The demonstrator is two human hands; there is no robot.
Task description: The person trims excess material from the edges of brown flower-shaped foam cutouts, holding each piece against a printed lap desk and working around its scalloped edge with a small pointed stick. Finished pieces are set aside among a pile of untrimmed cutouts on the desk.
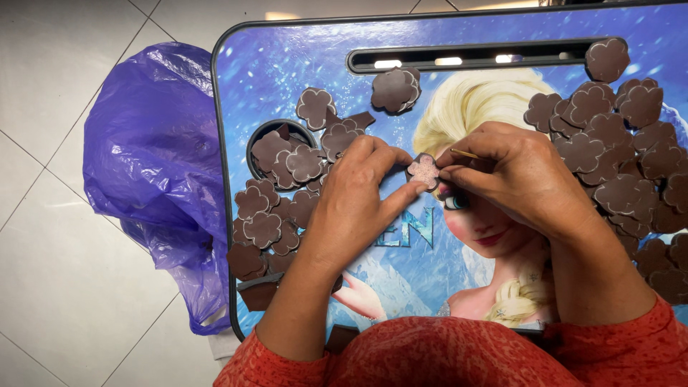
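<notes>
My left hand (356,204) pinches a small brown flower-shaped cutout (424,170) with a pale glittery centre, above the middle of a blue lap table (301,64) printed with a cartoon figure. My right hand (516,172) holds a thin stick (466,153) between its fingers and touches the cutout's right edge. A pile of brown flower cutouts (276,201) lies left of my left hand, partly in a round cup hole (259,136). Another larger pile (623,143) lies at the right.
A purple plastic bag (154,158) sits on the white tiled floor (57,272) beside the table's left edge. A long slot (466,56) runs along the table's far side. Two loose cutouts (395,89) lie near the slot. My red sleeves (444,355) fill the bottom.
</notes>
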